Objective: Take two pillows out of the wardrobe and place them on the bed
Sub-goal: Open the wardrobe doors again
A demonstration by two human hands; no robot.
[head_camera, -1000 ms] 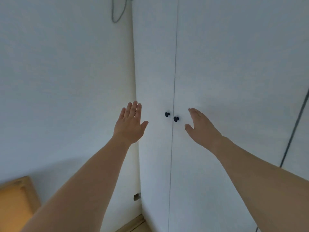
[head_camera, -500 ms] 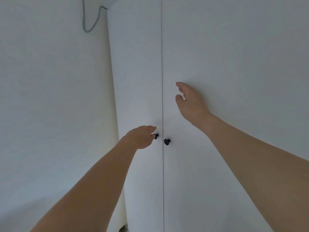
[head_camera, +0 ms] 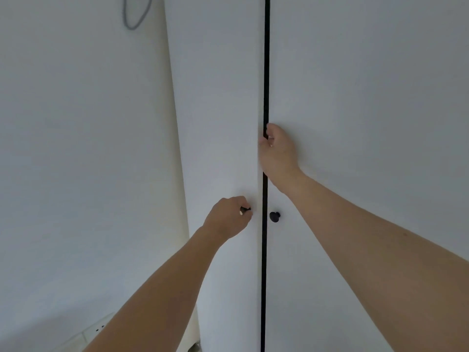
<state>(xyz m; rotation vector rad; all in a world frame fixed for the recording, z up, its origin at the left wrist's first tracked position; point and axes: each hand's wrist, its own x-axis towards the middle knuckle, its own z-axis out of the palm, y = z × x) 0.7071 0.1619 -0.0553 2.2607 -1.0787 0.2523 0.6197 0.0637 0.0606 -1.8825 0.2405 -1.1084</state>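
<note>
A white wardrobe with two tall doors fills the view. Its left door [head_camera: 218, 110] stands slightly ajar, with a dark gap [head_camera: 265, 72] between it and the right door [head_camera: 355, 97]. My left hand [head_camera: 227, 217] pinches the small black knob of the left door. My right hand [head_camera: 278, 151] is higher up, its fingertips hooked into the gap around the left door's edge. The right door's black knob [head_camera: 274, 216] is free. No pillows or bed are visible.
A plain white wall [head_camera: 83, 148] runs along the left, close to the wardrobe's side. A grey cable loop [head_camera: 134, 19] hangs on it near the top. A white socket strip [head_camera: 97, 329] shows at the lower left.
My left hand closed on the left knob and the door came slightly ajar, showing a dark gap. My right hand moved left from the right door's face into that gap.
</note>
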